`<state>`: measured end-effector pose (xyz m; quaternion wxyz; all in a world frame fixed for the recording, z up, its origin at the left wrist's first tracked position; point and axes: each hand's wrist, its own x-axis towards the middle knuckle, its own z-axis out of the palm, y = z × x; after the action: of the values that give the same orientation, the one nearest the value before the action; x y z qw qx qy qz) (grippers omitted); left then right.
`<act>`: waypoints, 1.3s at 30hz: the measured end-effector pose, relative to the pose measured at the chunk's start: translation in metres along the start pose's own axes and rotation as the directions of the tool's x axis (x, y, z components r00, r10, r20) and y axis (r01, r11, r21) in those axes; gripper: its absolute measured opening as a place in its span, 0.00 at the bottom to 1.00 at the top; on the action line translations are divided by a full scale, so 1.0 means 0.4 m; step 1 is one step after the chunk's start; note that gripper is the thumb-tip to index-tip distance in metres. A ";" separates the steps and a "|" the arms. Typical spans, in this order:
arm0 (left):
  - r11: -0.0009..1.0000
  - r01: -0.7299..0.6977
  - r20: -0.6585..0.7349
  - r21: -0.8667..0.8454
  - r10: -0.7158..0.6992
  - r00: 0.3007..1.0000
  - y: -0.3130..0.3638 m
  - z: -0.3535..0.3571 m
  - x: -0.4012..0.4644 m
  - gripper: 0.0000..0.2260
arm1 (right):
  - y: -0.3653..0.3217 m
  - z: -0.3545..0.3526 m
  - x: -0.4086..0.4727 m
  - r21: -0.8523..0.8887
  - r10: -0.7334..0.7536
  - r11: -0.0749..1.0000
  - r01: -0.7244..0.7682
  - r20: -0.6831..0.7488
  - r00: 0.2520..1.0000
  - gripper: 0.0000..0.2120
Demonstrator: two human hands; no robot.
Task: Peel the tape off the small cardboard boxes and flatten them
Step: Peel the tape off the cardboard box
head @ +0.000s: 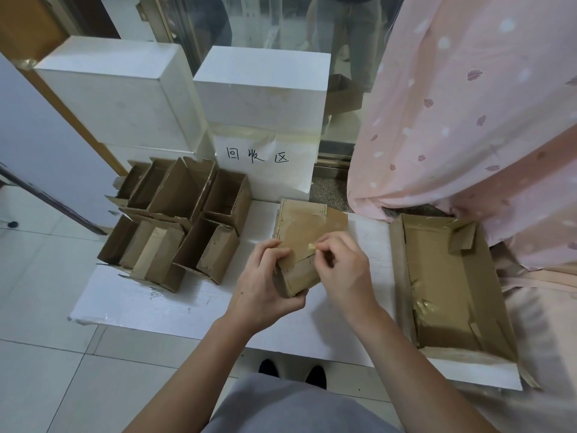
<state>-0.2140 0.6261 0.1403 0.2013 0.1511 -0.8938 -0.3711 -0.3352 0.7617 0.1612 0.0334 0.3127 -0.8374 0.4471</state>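
Now, step in hand: the tape-peeling is going on right here, with one small cardboard box [296,270] being held up just above the white desk [193,301], near its middle.
Left hand: the left hand [265,276] is gripping the box from its left side and underneath, fingers curled round the edge, steadying it.
Right hand: the right hand [340,267] is pinching a lifted end of the clear tape [310,246] on the box's top face, thumb and fingertips closed on it.
Next move, as I judge it: it is calling for a steady pull of that tape end along the seam while the left hand is bracing the box; after that the flaps need opening and the box pressing flat.
Flat cardboard behind: a flattened piece [312,218] is lying on the desk just beyond the hands.
Waiting boxes: a cluster of small open boxes [178,220] is sitting at the desk's left, and as far as I can tell they are holding nothing.
Tray on the right: a shallow cardboard tray [487,276] is holding crumpled tape scraps [426,307] on its floor.
Back row: two white boxes [259,92] are standing closed, contents hidden, one with a handwritten paper label [262,157].
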 end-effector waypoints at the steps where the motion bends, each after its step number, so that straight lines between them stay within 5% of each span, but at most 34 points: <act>1: 1.000 0.018 -0.012 -0.017 -0.018 1.000 0.002 0.002 0.001 0.34 | -0.005 0.003 -0.001 0.002 -0.033 0.999 0.033 0.032 0.999 0.05; 8: 1.000 -0.010 -0.031 0.001 0.010 0.999 -0.008 -0.008 -0.004 0.34 | 0.012 0.002 0.002 0.091 0.183 0.976 -0.196 0.136 0.974 0.10; 11: 0.999 -0.039 -0.036 0.009 0.039 0.999 -0.005 -0.004 -0.005 0.34 | 0.012 0.002 0.008 0.111 0.243 0.959 -0.261 0.152 0.958 0.02; 15: 0.998 -0.065 -0.021 0.016 0.066 0.998 -0.002 -0.010 0.003 0.35 | 0.003 -0.022 0.025 0.242 0.397 0.890 -0.386 0.003 0.918 0.10; 18: 0.999 -0.045 -0.010 -0.007 0.045 0.999 0.003 -0.021 0.013 0.35 | 0.008 -0.036 0.027 0.161 0.236 0.965 -0.209 -0.173 0.956 0.08; 22: 0.999 -0.002 -0.028 -0.035 0.001 1.000 0.006 -0.024 0.026 0.35 | 0.009 -0.017 0.011 0.091 -0.012 0.996 0.015 -0.038 0.999 0.02; 27: 1.000 -0.006 -0.010 -0.025 0.006 1.000 -0.011 -0.025 0.022 0.35 | 0.028 -0.010 0.013 0.104 0.126 0.987 -0.123 -0.025 0.992 0.05; 32: 0.999 0.030 0.011 -0.027 -0.029 1.000 -0.009 -0.020 0.010 0.35 | 0.042 -0.024 0.021 0.198 0.266 0.932 -0.303 0.193 0.945 0.09; 35: 0.994 0.110 0.139 0.017 -0.112 0.984 -0.001 -0.033 0.018 0.34 | 0.035 -0.006 0.014 0.063 0.243 0.966 -0.252 0.123 0.962 0.02; 39: 0.946 0.103 0.272 0.306 -0.191 0.943 0.009 -0.036 0.041 0.38 | 0.024 0.016 0.006 -0.176 0.204 0.966 -0.187 0.079 0.976 0.04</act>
<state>-0.2218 0.6131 0.1562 0.0117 0.1879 -0.9443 -0.2698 -0.3409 0.7594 0.1511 -0.0252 0.2458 -0.8995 0.3604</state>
